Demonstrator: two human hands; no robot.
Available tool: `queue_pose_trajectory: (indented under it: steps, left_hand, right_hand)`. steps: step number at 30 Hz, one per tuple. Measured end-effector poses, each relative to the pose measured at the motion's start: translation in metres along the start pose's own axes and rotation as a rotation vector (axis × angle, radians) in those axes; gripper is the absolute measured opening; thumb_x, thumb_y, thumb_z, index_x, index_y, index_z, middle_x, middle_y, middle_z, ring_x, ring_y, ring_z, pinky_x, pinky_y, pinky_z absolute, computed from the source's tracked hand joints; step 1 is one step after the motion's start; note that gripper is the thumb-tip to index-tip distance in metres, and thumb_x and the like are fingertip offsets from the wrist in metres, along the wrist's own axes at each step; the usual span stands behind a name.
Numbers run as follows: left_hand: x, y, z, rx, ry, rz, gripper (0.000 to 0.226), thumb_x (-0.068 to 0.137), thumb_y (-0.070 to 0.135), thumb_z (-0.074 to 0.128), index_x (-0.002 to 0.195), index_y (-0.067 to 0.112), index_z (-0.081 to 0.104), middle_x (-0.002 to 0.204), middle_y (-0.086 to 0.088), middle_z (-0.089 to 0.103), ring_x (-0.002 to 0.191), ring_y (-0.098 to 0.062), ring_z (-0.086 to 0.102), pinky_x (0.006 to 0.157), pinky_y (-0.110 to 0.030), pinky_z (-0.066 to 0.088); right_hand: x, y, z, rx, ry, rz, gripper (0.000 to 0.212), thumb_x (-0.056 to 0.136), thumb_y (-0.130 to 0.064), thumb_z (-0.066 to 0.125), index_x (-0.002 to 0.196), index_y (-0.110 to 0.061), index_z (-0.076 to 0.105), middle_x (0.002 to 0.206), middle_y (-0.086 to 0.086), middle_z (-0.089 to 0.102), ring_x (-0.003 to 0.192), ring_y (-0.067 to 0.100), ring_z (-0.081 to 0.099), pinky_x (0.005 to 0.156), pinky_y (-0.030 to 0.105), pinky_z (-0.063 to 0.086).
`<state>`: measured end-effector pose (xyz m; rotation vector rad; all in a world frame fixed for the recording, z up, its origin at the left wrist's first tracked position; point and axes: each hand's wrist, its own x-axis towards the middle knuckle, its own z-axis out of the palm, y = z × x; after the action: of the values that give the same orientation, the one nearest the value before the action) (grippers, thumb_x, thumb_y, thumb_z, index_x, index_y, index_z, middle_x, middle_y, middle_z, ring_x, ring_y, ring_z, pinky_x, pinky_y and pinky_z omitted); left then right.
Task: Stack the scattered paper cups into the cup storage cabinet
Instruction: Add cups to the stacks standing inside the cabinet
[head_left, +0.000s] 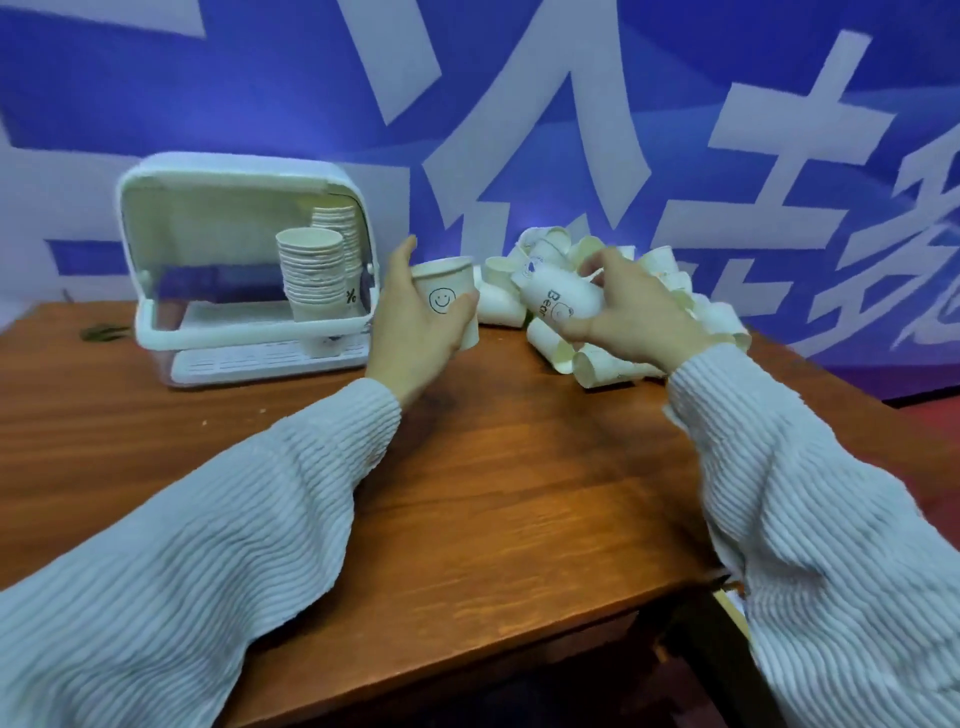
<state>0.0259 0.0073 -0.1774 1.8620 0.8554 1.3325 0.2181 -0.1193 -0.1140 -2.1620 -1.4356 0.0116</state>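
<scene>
White paper cups being gathered over a brown wooden tabletop (493, 467), seen from the head camera.

Reaching forward in ribbed pale sleeves, the left hand (415, 332) is curling its fingers and thumb round an upright smiley-face cup (445, 296), holding it just right of the cup storage cabinet (244, 270). The right hand (631, 317) is gripping a tilted cup printed "Bear" (563, 299), its mouth pointing away to the right, and is hovering against the near edge of the heap of scattered cups (623, 291) lying on their sides at the back right of the tabletop. The cabinet is sitting at the back left with its clear front lifted open, and two stacks of nested cups (317, 275) are standing upright inside, toward its right wall. A blue banner with large white characters is hanging behind.
</scene>
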Motion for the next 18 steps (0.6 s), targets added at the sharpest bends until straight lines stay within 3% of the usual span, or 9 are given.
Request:
queue_pose_trajectory:
  steps: [2, 5, 9, 11, 13, 14, 16, 18]
  left_hand:
    - [0.007, -0.004, -0.027, -0.002, 0.114, -0.009, 0.087, 0.087, 0.037, 0.077, 0.157, 0.019, 0.029, 0.156, 0.001, 0.041, 0.140, -0.012, 0.043, 0.118, -0.030, 0.035]
    - [0.014, -0.012, -0.068, 0.040, 0.253, -0.004, 0.084, 0.089, 0.035, 0.076, 0.157, 0.020, 0.029, 0.152, 0.006, 0.042, 0.135, -0.005, 0.042, 0.105, -0.007, 0.029]
    - [0.018, -0.023, -0.114, 0.078, 0.337, -0.011, 0.084, 0.091, 0.034, 0.075, 0.158, 0.020, 0.025, 0.155, 0.001, 0.042, 0.138, -0.010, 0.041, 0.098, -0.003, 0.029]
    - [0.018, -0.027, -0.130, 0.090, 0.365, -0.033, 0.084, 0.093, 0.032, 0.074, 0.158, 0.021, 0.024, 0.152, 0.007, 0.039, 0.133, -0.005, 0.040, 0.095, 0.000, 0.029]
    - [0.019, -0.031, -0.142, 0.092, 0.393, -0.050, 0.083, 0.093, 0.031, 0.074, 0.158, 0.021, 0.023, 0.146, 0.013, 0.037, 0.126, 0.001, 0.038, 0.091, 0.006, 0.029]
    - [0.020, -0.033, -0.147, 0.093, 0.406, -0.052, 0.084, 0.092, 0.033, 0.074, 0.158, 0.022, 0.023, 0.146, 0.013, 0.039, 0.128, -0.001, 0.041, 0.098, 0.000, 0.034]
    - [0.023, -0.038, -0.156, 0.106, 0.422, -0.051, 0.084, 0.089, 0.040, 0.073, 0.156, 0.027, 0.024, 0.151, 0.007, 0.044, 0.133, -0.012, 0.047, 0.112, -0.030, 0.044]
    - [0.026, -0.044, -0.162, 0.108, 0.426, -0.060, 0.085, 0.086, 0.045, 0.072, 0.155, 0.030, 0.024, 0.151, 0.004, 0.045, 0.134, -0.017, 0.049, 0.112, -0.044, 0.045]
  right_hand:
    - [0.016, -0.030, 0.019, 0.076, 0.058, -0.105, 0.060, 0.075, -0.038, 0.082, 0.125, -0.025, 0.051, 0.112, -0.004, 0.063, 0.095, 0.018, 0.065, 0.082, 0.038, 0.053]
    - [0.042, -0.075, 0.044, 0.206, 0.118, -0.237, 0.059, 0.078, -0.042, 0.080, 0.131, -0.030, 0.056, 0.122, -0.003, 0.055, 0.110, 0.017, 0.059, 0.094, 0.038, 0.050]
    - [0.074, -0.135, 0.067, 0.291, 0.165, -0.336, 0.069, 0.078, -0.037, 0.083, 0.136, -0.025, 0.049, 0.129, 0.003, 0.050, 0.109, 0.016, 0.049, 0.088, 0.035, 0.046]
    - [0.088, -0.159, 0.076, 0.318, 0.150, -0.350, 0.069, 0.076, -0.038, 0.083, 0.133, -0.023, 0.047, 0.127, 0.003, 0.048, 0.106, 0.020, 0.053, 0.084, 0.042, 0.054]
    - [0.101, -0.175, 0.084, 0.266, 0.127, -0.390, 0.067, 0.079, -0.042, 0.081, 0.135, -0.026, 0.049, 0.130, 0.003, 0.048, 0.108, 0.020, 0.054, 0.091, 0.043, 0.054]
    - [0.107, -0.180, 0.087, 0.232, 0.113, -0.414, 0.068, 0.080, -0.043, 0.080, 0.138, -0.028, 0.050, 0.133, 0.003, 0.048, 0.113, 0.021, 0.055, 0.097, 0.043, 0.050]
    - [0.118, -0.188, 0.094, 0.209, 0.062, -0.443, 0.075, 0.081, -0.043, 0.080, 0.146, -0.028, 0.045, 0.140, 0.003, 0.049, 0.122, 0.024, 0.054, 0.102, 0.042, 0.045]
    - [0.127, -0.193, 0.099, 0.216, -0.009, -0.458, 0.079, 0.082, -0.040, 0.081, 0.147, -0.024, 0.040, 0.145, 0.001, 0.050, 0.123, 0.022, 0.053, 0.097, 0.038, 0.044]
